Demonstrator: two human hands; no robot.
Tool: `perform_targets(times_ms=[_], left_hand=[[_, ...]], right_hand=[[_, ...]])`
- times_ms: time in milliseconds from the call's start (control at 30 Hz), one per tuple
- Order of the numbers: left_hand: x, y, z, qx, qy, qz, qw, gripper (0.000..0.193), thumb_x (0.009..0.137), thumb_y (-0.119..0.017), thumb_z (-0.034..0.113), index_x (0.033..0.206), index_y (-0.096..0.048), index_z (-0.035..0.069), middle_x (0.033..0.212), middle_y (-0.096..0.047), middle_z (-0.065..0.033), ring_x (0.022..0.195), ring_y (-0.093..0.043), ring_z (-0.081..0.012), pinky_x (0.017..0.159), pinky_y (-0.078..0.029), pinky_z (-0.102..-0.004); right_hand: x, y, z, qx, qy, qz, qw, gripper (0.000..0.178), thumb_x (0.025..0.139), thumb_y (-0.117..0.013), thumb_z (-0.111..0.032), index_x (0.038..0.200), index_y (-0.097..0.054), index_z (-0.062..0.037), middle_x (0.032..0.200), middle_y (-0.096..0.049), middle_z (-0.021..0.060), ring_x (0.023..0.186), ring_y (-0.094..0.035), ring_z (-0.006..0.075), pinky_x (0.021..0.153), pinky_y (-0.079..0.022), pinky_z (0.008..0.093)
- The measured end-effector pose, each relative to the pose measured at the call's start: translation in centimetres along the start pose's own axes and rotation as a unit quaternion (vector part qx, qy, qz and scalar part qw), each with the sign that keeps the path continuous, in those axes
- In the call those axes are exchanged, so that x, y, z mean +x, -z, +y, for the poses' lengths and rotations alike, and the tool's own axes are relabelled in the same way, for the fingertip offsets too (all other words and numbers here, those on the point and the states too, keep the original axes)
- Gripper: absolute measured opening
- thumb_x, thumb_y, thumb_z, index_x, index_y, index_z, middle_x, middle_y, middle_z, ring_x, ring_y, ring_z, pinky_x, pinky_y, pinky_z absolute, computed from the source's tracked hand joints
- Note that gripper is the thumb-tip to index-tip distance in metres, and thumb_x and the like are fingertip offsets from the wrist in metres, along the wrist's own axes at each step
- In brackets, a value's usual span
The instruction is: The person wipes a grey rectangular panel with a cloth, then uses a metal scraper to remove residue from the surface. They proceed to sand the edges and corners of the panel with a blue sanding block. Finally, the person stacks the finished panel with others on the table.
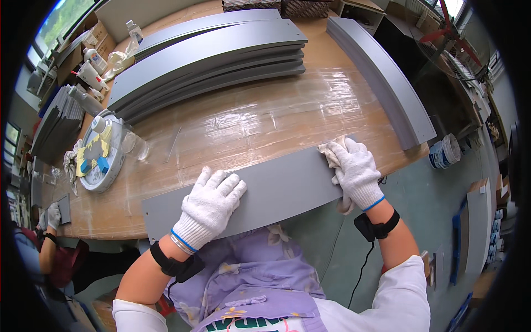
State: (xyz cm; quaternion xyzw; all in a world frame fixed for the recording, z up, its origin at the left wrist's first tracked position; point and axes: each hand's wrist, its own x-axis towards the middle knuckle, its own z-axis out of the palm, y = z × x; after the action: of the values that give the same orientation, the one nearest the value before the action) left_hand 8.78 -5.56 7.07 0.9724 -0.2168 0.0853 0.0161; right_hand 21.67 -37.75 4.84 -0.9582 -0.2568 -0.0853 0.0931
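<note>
A long flat grey panel [282, 185] lies along the table's front edge, partly overhanging it on my side. My left hand [209, 206], in a white knitted glove, rests on the panel's left part with its fingers stretched out. At the panel's far right end, my right hand [357, 170], gloved the same way, is closed over a beige cloth [330, 150]. The cloth is pressed against the panel's end and corner, and a fold of it hangs below the hand. The fingertips of my right hand are partly hidden.
Behind the panel stands a stack of grey panels [210, 55]; more grey panels [381, 77] lie along the right edge. At left is a white tub lid [113, 160] with blue blocks, yellow paper and a bottle. A co-worker's gloved hand [53, 216] is at far left.
</note>
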Motion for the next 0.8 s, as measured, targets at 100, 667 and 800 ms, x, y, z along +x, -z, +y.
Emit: perform_targets(times_ms=[100,667,800], left_hand=[[6.4,-1.8,0.5,-0.005,-0.046,-0.011,0.999,0.037,0.082,-0.064,0.015,0.119,-0.066,0.011,0.117,-0.066,-0.0076,0.112,-0.061,-0.0272,0.105,-0.045,-0.0446],[13.0,-3.3,0.5,-0.058,-0.086,-0.099,0.99,0.035,0.081,-0.06,0.016,0.116,-0.067,0.015,0.11,-0.069,-0.006,0.103,-0.068,-0.0279,0.088,-0.056,-0.038],[13.6,-3.7,0.6,-0.076,-0.081,-0.089,0.99,0.035,0.081,-0.061,0.016,0.116,-0.067,0.015,0.11,-0.069,-0.0063,0.104,-0.068,-0.0292,0.091,-0.055,-0.0391]], right_hand=[[-0.1,-0.2,0.1,0.059,0.016,0.032,0.998,0.049,0.073,-0.069,-0.012,0.123,-0.064,-0.0106,0.112,-0.055,0.0124,0.102,-0.054,0.0347,0.088,-0.046,0.0455],[0.3,-0.7,2.0,0.138,0.015,0.014,0.99,0.066,0.057,-0.079,-0.011,0.122,-0.066,-0.0078,0.12,-0.057,0.0175,0.103,-0.055,0.0366,0.091,-0.045,0.0491],[0.7,-0.8,2.2,0.134,0.037,0.023,0.99,0.068,0.056,-0.079,-0.011,0.122,-0.065,-0.0063,0.118,-0.057,0.019,0.095,-0.057,0.035,0.081,-0.048,0.0482]])
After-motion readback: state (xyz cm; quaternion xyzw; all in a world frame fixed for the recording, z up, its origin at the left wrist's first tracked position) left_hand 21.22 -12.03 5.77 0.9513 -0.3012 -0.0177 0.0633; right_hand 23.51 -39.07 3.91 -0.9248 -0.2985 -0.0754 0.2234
